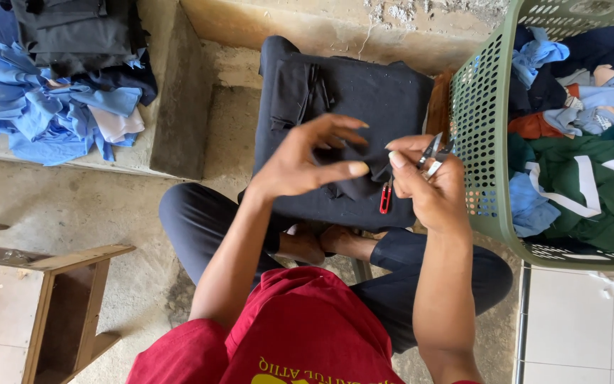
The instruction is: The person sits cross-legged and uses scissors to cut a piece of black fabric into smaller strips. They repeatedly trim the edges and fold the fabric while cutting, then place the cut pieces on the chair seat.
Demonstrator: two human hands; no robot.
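While you sit cross-legged on the concrete floor (94,206) in a red shirt and dark trousers, both hands meet over a folded dark garment (349,107) spread in front of your knees. Your left hand (307,160) pinches a small fold of that cloth between thumb and forefinger, the other fingers fanned loose above it. Your right hand (428,181) keeps a closed grip on a pair of small thread snips (431,158), metal blades pointing up and away from the cloth; a red-handled tool (385,198) hangs just below the pinched fold, and whether either hand holds it cannot be told.

By the look of it, the step in hand is trimming loose thread from the garment, with the cloth raised and the blades not yet on it. The next move seems to call for bringing the snip tips down to the pinched spot, keeping the fold taut and your left fingertips clear of the blades.

To your right stands a green plastic laundry basket (477,135) piled with blue, green and dark clothes. To your left is a wooden stool (65,284). Farther off, on a concrete ledge (175,107), lies a heap of blue and dark garments (58,92).
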